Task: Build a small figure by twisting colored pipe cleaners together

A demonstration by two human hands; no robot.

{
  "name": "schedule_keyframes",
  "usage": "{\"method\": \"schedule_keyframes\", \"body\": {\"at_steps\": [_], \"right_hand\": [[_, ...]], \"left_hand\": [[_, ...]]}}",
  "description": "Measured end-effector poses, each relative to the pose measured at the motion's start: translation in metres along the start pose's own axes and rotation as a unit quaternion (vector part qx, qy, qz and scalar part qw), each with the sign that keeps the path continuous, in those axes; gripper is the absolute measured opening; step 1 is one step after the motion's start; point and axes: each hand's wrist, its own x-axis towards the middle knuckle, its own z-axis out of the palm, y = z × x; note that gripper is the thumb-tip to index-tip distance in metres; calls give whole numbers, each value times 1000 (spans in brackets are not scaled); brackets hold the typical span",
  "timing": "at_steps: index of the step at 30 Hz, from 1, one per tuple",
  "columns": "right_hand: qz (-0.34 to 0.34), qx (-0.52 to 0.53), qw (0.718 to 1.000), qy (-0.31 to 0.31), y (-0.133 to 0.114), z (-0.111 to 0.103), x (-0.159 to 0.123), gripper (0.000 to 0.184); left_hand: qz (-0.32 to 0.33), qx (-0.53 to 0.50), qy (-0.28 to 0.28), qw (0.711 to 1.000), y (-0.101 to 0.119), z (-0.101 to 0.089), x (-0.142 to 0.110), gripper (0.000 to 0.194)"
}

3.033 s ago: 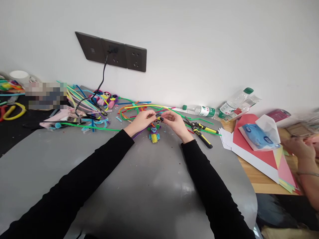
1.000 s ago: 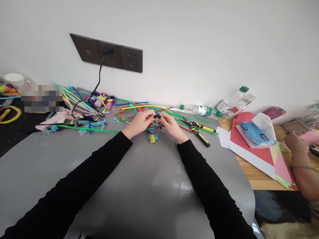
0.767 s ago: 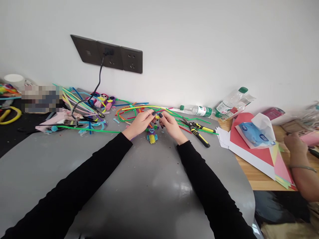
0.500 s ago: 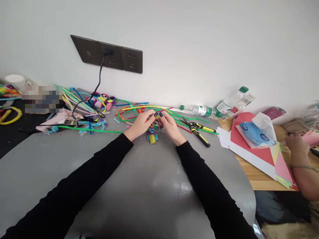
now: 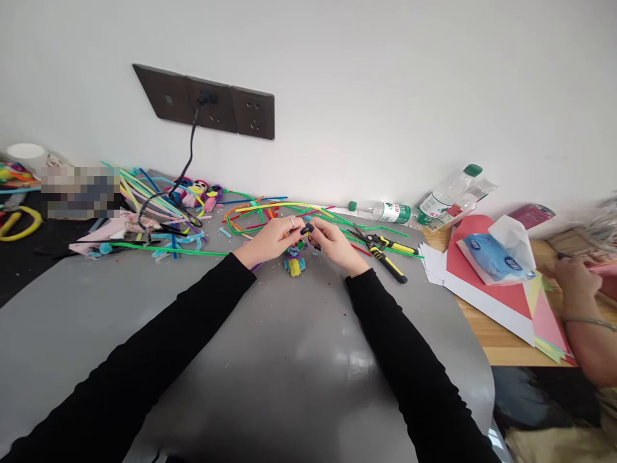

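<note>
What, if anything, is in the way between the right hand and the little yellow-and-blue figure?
Nothing visible stands between the right hand and the figure. The pliers lie off to the hand's right, away from the figure.

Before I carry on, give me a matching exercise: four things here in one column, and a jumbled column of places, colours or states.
Things
1. Pliers
2. Tissue pack
3. Black cord
4. Small yellow-and-blue figure

Places, colours, states
A. Plugged into the dark wall panel
B. On the grey surface, close to the left hand and right hand
C. Has black-and-yellow handles
D. Lying on red paper

Pairs: 1-C, 2-D, 3-A, 4-B
</note>
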Motion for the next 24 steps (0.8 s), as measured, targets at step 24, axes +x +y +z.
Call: {"method": "schedule_keyframes", "body": {"at_steps": [24], "right_hand": [[21, -86, 988, 127, 6, 8, 0, 41]], "left_hand": [[154, 180, 104, 966, -20, 5, -2, 24]]}}
